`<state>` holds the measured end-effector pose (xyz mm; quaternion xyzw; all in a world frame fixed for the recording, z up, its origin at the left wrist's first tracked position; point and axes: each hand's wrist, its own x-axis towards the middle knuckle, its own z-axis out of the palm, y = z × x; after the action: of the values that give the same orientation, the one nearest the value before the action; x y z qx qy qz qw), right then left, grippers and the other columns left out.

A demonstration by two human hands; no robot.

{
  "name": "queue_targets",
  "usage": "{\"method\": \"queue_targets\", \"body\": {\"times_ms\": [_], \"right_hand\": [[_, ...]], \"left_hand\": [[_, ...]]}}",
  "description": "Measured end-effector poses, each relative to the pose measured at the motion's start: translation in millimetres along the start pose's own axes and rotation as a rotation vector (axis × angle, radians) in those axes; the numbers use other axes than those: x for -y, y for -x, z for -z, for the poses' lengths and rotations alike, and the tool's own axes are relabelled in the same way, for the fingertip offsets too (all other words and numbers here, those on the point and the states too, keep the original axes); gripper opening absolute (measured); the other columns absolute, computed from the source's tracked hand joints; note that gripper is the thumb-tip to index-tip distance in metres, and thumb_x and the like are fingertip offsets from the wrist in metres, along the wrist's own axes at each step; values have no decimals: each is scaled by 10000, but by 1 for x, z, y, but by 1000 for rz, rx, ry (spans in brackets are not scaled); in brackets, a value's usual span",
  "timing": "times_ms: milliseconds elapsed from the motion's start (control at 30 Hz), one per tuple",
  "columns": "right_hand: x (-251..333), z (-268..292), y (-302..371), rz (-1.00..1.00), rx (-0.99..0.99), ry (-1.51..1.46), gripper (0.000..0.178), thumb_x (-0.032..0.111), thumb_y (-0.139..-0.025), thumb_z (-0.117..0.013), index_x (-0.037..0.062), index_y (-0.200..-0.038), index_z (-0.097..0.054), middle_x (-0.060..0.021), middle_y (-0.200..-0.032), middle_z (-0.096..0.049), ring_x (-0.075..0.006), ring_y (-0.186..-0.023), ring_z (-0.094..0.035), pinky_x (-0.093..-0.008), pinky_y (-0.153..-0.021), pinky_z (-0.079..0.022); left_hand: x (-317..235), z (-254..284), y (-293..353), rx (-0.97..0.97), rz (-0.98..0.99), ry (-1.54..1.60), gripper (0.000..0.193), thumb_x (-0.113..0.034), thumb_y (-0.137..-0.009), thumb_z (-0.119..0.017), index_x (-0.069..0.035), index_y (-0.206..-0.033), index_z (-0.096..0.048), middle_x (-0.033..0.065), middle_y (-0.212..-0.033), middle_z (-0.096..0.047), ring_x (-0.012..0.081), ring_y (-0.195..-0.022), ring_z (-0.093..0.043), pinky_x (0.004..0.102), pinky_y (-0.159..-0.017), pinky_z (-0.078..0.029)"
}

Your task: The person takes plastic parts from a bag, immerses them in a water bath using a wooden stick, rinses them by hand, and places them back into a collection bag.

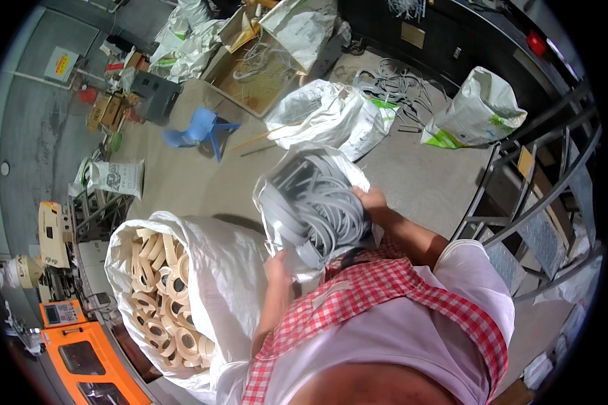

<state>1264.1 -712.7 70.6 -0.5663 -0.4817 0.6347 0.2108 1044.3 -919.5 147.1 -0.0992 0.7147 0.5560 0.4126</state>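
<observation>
In front of my body is a white woven sack (263, 202), its mouth wide and full of curled grey plastic strips (324, 202). My left hand (277, 266) grips the sack's rim on the near left side. On the right side my right hand (371, 201) is closed on the rim too, its fingers partly hidden by the fabric. Left of my left arm, a larger white sack (226, 270) stands open, filled with beige ring-shaped parts (169, 297).
Beyond lie a slumped white sack (358, 121), a blue plastic stool (203, 128) and a wooden-sided bin (226, 94). Loose grey strips (412, 91) litter the floor. Another open sack (476, 111) and a metal stair frame (513, 223) are at right; an orange machine (91, 358) is lower left.
</observation>
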Motion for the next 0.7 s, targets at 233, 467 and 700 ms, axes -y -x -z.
{"method": "queue_targets", "body": {"times_ms": [233, 467, 700], "right_hand": [[-38, 80, 54, -115, -137, 53, 515, 437, -789, -543, -60, -894, -623, -218, -858, -629, -287, -817, -616, -366, -706, -458], [-40, 177, 138, -113, -324, -438, 400, 317, -808, -567, -60, -935, -607, -151, -833, -640, -210, -746, -611, -329, -691, -458], [-42, 255, 197, -130, -678, -357, 400, 326, -814, -559, -56, -925, -604, -177, -823, -636, -226, -729, -618, -322, -666, -463]], "left_hand": [[29, -32, 46, 90, -77, -243, 109, -81, -740, -536, -49, -841, -561, 28, -642, -500, 148, -507, -482, 305, -434, -381], [29, -111, 147, 292, -140, -580, 212, -70, -759, -522, 31, -935, -584, 97, -781, -605, 189, -599, -566, 287, -489, -432], [46, -199, 172, 614, -247, -706, 185, -75, -731, -511, 4, -885, -579, 69, -756, -577, 179, -630, -549, 291, -558, -433]]}}
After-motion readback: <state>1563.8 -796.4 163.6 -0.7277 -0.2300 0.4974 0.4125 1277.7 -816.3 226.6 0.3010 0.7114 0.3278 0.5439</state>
